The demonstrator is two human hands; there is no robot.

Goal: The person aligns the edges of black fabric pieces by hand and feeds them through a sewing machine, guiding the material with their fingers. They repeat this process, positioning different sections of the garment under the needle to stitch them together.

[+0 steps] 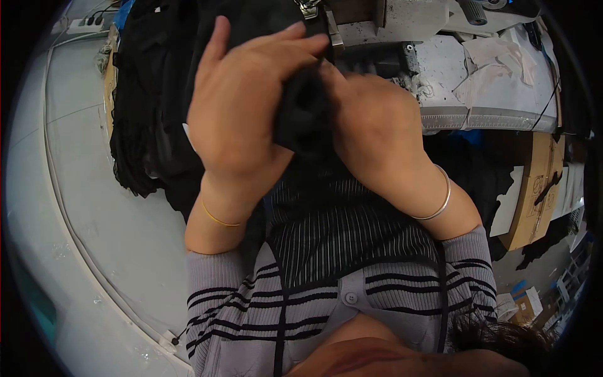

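Between the left hand and the right hand, holding a bunched piece of black cloth, raised in front of the striped apron. With the right hand, closing in on the cloth from the side, knuckles bent and apparently shut on the fabric. With the left hand, reaching across the top, outer finger lifted away, other fingers angled toward the right hand; impossible to tell whether pinching or only steadying, with the contact hidden and blurred. Farther out, lying beside and beyond the left hand, a heap of black fabric; just past the fingers, a metal fitting; off to the right, a pale work surface with a ruled edge, lint and light scraps. Likely to twist or crease unevenly if pulled harder from one side than the other. Easy to lose a fold among so much black, given poor contrast. Liable to snag on the nearby fitting if swung forward, or to pick up lint if brought down toward the right.
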